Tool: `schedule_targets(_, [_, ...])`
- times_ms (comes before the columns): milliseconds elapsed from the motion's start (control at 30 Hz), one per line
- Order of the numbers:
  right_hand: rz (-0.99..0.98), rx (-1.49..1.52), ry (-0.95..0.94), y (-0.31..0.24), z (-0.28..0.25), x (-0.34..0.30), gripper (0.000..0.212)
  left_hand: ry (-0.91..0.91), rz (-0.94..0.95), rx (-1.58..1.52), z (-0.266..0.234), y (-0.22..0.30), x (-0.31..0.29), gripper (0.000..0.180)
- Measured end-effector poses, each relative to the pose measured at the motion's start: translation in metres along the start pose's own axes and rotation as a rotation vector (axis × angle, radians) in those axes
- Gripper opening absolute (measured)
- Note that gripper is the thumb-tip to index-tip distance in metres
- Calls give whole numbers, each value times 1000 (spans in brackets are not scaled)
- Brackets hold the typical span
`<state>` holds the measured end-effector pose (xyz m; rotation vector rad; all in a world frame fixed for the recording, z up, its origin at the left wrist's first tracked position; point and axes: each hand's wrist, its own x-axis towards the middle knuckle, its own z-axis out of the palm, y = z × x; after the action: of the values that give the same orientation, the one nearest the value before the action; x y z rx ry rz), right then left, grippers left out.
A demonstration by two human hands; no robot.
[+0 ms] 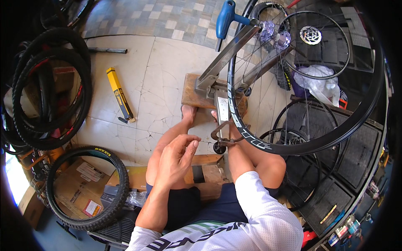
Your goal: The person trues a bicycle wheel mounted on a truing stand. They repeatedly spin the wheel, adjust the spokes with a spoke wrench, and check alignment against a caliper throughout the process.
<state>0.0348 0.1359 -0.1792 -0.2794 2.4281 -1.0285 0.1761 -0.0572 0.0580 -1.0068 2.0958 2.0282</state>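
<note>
Black wheel rim (293, 149) sat in a metal stand (228, 55), right of frame, its arc sweeping toward the right edge.
Left hand (176, 160), at centre, had thumb and fingertips bunched, any hold unclear; the rim lay rightward, nearer the right hand (233, 150), fingers hidden.

The left hand (179, 155) bends its fingers toward its thumb; the right forearm (240, 162) extends forward.

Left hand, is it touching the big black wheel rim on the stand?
Apart. In the head view, the left hand is left of the black wheel rim, with pale floor showing between them.
</note>
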Motion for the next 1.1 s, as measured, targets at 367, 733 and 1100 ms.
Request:
schedule_targets(367, [43,221,-118,-16,-15,-14,55,22,171,415,13,-4,-2,17])
schedule_targets(733, [43,496,-91,19,1,-13,61,-51,100,628,32,1,-3,22])
schedule_targets(1100, [58,406,-95,28,2,-9,62,-154,35,822,72,-20,-10,33])
